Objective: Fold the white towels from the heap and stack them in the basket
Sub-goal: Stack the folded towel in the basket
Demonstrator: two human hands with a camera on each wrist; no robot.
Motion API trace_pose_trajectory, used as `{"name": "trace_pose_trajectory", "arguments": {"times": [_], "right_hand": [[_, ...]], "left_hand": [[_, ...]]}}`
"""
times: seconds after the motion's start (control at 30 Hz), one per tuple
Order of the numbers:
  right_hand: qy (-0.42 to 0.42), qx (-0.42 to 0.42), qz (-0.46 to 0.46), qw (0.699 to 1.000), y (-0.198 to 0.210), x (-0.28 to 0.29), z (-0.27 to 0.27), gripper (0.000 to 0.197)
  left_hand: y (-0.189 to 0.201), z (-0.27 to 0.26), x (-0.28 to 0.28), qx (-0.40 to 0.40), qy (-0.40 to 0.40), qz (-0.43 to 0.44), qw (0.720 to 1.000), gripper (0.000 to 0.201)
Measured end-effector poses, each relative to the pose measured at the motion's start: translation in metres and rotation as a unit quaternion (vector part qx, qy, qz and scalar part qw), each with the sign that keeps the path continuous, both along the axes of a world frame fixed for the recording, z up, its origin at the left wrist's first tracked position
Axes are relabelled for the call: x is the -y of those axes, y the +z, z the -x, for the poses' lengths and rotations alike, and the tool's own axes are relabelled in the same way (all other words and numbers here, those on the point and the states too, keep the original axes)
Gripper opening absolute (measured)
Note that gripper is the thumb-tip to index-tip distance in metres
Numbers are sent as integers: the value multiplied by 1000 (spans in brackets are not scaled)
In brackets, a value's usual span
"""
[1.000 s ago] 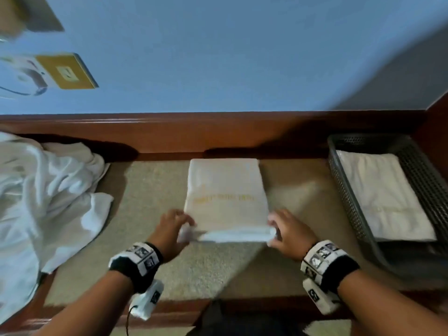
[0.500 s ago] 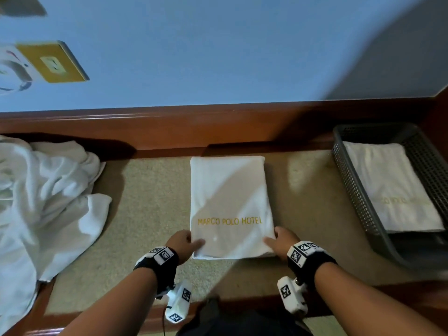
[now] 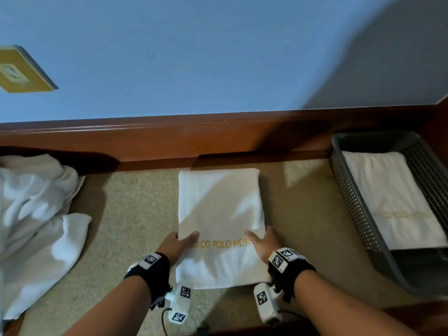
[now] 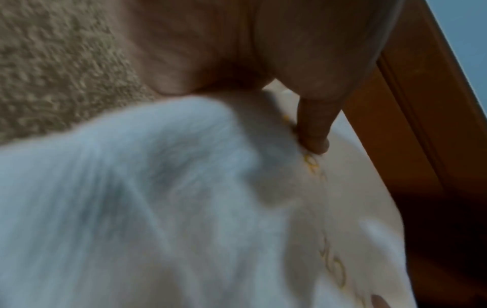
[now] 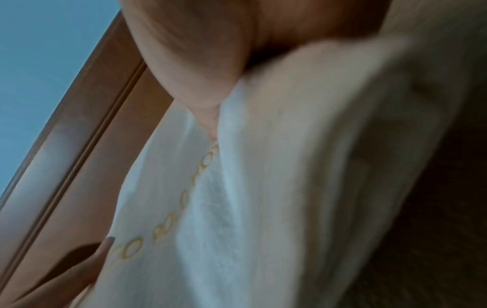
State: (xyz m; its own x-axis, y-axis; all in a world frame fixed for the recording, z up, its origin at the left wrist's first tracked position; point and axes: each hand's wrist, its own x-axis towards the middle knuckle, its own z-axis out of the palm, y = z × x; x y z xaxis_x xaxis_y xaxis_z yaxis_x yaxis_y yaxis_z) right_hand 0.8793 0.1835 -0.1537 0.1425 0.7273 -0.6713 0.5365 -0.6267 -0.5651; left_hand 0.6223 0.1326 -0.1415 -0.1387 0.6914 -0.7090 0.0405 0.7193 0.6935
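On the carpet point(image 3: 135, 214) at the centre, the folded towel point(image 3: 219, 209) is pinched at both side edges by the left hand point(image 3: 175, 246) and right hand point(image 3: 264, 243); the basket point(image 3: 344, 185) sits at 3 o'clock, the heap point(image 3: 36, 214) at 9.

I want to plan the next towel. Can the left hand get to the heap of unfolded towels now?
Probably not at once: the left hand is gripping the folded towel. The carpet between it and the heap of unfolded towels looks free.
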Motion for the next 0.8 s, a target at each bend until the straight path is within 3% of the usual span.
{"name": "trace_pose_trajectory", "arguments": {"times": [0.07,0.2,0.33,0.53,0.6,0.73,0.8], "right_hand": [[-6,-18,-24,1000,3,-4,2,40],[11,-51,-100,994,27,-9,-15,22],[44,-76,-161,983,70,-12,-54,20],[-1,-96,-276,956,139,-11,-148,21],[-4,-50,-313,948,161,-16,-195,22],[-34,6,-359,933,190,-33,-295,25],[-52,14,-379,924,197,-43,-339,27]], "left_hand": [[5,-9,-4,68,45,-6,997,68],[33,-29,-3,130,93,-35,987,31],[69,-53,4,170,87,-60,980,29],[129,-141,-22,196,37,-132,971,28],[148,-184,-37,210,14,-160,965,32],[171,-275,-69,251,-48,-194,947,83],[178,-322,-84,256,-68,-216,940,72]]}}
